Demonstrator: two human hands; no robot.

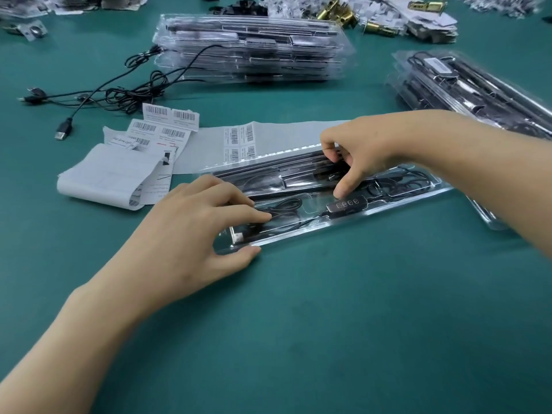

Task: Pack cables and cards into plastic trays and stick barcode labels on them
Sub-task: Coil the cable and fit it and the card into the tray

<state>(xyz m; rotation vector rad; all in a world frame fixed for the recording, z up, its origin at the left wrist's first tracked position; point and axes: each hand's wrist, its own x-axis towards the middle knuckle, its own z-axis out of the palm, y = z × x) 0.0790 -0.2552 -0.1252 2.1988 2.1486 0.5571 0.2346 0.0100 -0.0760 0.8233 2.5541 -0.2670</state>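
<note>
A long clear plastic tray point(388, 209) lies on the green table in front of me, holding black light bars, a coiled black cable and a controller with several buttons point(346, 203). My left hand point(191, 234) grips the tray's left end, fingers on top over the cable coil and thumb at the near edge. My right hand point(355, 153) arches over the tray's middle, fingertips on the far edge and thumb pressing down just above the controller. Barcode label sheets point(167, 127) and a backing strip point(268, 138) lie just behind the tray.
A stack of filled clear trays point(251, 49) stands at the back centre, another stack point(466, 88) at the right. Loose black USB cables point(104, 94) sprawl at the left. Brass parts point(340, 11) and paper piles line the far edge.
</note>
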